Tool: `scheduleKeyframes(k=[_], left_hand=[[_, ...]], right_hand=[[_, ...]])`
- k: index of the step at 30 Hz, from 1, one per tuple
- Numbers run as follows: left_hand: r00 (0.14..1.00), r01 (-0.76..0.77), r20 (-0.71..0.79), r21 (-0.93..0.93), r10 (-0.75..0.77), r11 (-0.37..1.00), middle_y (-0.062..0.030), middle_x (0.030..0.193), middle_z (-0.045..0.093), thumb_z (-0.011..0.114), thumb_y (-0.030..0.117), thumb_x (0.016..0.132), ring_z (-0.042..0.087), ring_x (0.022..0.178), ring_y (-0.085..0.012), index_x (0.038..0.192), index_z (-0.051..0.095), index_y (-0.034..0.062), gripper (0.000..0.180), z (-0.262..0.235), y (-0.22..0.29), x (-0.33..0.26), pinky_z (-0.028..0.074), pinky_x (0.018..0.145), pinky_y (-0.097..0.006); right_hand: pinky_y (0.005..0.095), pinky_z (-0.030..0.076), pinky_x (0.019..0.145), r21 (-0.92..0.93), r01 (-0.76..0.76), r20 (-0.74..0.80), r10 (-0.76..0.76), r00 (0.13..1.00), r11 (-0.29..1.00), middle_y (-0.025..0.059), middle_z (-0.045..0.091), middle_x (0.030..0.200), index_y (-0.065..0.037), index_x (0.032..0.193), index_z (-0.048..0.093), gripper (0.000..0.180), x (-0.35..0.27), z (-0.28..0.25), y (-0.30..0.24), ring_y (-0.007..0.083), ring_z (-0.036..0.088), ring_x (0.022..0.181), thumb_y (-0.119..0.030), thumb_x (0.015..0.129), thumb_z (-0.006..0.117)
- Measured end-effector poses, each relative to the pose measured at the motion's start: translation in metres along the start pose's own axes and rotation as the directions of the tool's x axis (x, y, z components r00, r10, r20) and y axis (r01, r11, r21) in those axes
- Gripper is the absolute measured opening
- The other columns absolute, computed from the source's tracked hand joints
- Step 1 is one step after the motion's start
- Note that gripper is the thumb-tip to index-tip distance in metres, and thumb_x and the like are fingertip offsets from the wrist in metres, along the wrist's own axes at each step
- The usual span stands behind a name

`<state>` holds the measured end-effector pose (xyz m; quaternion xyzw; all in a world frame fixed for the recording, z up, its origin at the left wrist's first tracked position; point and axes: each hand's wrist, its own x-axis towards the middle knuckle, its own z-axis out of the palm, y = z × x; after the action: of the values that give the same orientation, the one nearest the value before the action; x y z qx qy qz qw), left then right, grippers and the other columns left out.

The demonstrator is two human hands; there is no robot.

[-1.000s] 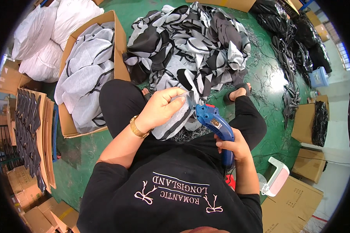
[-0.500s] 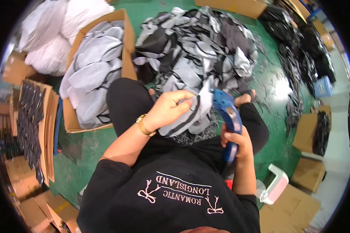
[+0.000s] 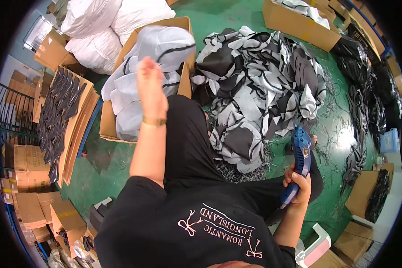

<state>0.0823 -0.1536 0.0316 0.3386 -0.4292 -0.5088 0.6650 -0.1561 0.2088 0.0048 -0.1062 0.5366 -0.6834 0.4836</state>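
My left hand (image 3: 152,87), smeared by motion, is raised over a long cardboard box (image 3: 186,73) at the left. Its closed fingers meet the edge of a light grey fabric piece (image 3: 158,41) with a black curved band, which spreads above the box and overlaps its right wall. More grey pieces (image 3: 129,96) lie stacked inside the box. On the right, my right hand (image 3: 299,184) wraps round the handle of a blue handheld power tool (image 3: 302,149), shaped like electric scissors. The tool points away from me; its blade does not show clearly.
A heap of grey and black fabric pieces (image 3: 254,89) covers the floor ahead of my legs, with dark trimmings around it. White sacks (image 3: 91,44) stand behind the box. Black plastic bags (image 3: 359,60) and cartons (image 3: 362,192) line the right side. Flat cardboard sheets (image 3: 82,129) lean at the left.
My left hand has swung left and away from me, from the heap to over the box, along with the grey fabric piece. My right hand has shifted slightly right, still gripping the tool.
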Motion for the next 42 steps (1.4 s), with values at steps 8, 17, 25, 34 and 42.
scheduleKeyframes(k=[8, 17, 25, 34, 42], left_hand=[[-0.185, 0.861, 0.967, 0.074, 0.176, 0.502, -0.0139, 0.09, 0.064, 0.049, 0.019, 0.096, 0.066, 0.082, -0.0214, 0.1, 0.056, -0.0049, 0.026, 0.106, 0.089, -0.18, 0.052, 0.075, -0.031], [-0.609, 0.793, 0.631, 0.465, 0.481, 0.395, -0.0084, 0.101, 0.058, 0.034, 0.022, 0.102, 0.057, 0.095, -0.0154, 0.115, 0.049, -0.0035, 0.032, 0.135, 0.104, -0.265, 0.046, 0.083, -0.028], [-0.542, 0.823, 0.715, 0.343, 0.441, 0.454, -0.0093, 0.093, 0.06, 0.039, 0.022, 0.101, 0.061, 0.088, -0.0169, 0.108, 0.052, -0.0035, 0.029, 0.136, 0.086, -0.299, 0.049, 0.078, -0.029], [-0.464, 0.844, 0.789, 0.255, 0.403, 0.473, -0.0104, 0.084, 0.061, 0.044, 0.022, 0.098, 0.064, 0.08, -0.0186, 0.099, 0.054, -0.0036, 0.027, 0.123, 0.062, -0.321, 0.052, 0.072, -0.03], [-0.588, 0.691, 0.745, 0.665, -0.315, 0.284, -0.0088, 0.081, 0.062, 0.051, 0.028, 0.096, 0.066, 0.07, -0.0173, 0.097, 0.056, 0.0037, 0.025, 0.135, -0.039, -0.229, 0.054, 0.059, -0.028]], right_hand=[[0.0267, 0.042, 0.053, -0.116, -0.137, -0.17, 0.116, 0.978, 0.984, 0.0052, 0.049, 0.073, 0.001, 0.101, 0.05, 0.041, -0.003, -0.01, -0.007, 0.0138, 0.047, 0.062, -0.017, 0.068, 0.067], [0.0263, 0.041, 0.053, 0.049, 0.033, -0.008, -0.032, 0.999, 0.998, 0.002, 0.043, 0.069, 0.0, 0.104, 0.047, 0.043, 0.002, -0.023, -0.001, 0.0131, 0.044, 0.063, -0.014, 0.068, 0.066], [0.0257, 0.041, 0.05, 0.001, 0.085, 0.04, -0.085, 0.996, 0.996, 0.0022, 0.043, 0.065, 0.001, 0.103, 0.046, 0.045, 0.006, -0.015, -0.027, 0.0131, 0.044, 0.058, -0.016, 0.068, 0.068], [0.0266, 0.04, 0.049, 0.011, 0.13, 0.142, -0.13, 0.981, 0.991, 0.0027, 0.043, 0.067, 0.001, 0.103, 0.047, 0.046, 0.033, -0.016, -0.044, 0.0137, 0.044, 0.06, -0.018, 0.068, 0.069], [0.0258, 0.04, 0.054, 0.089, 0.095, -0.045, -0.092, 0.995, 0.991, 0.0019, 0.043, 0.069, 0.001, 0.105, 0.047, 0.046, 0.031, -0.046, -0.038, 0.0124, 0.044, 0.063, -0.018, 0.069, 0.066]])
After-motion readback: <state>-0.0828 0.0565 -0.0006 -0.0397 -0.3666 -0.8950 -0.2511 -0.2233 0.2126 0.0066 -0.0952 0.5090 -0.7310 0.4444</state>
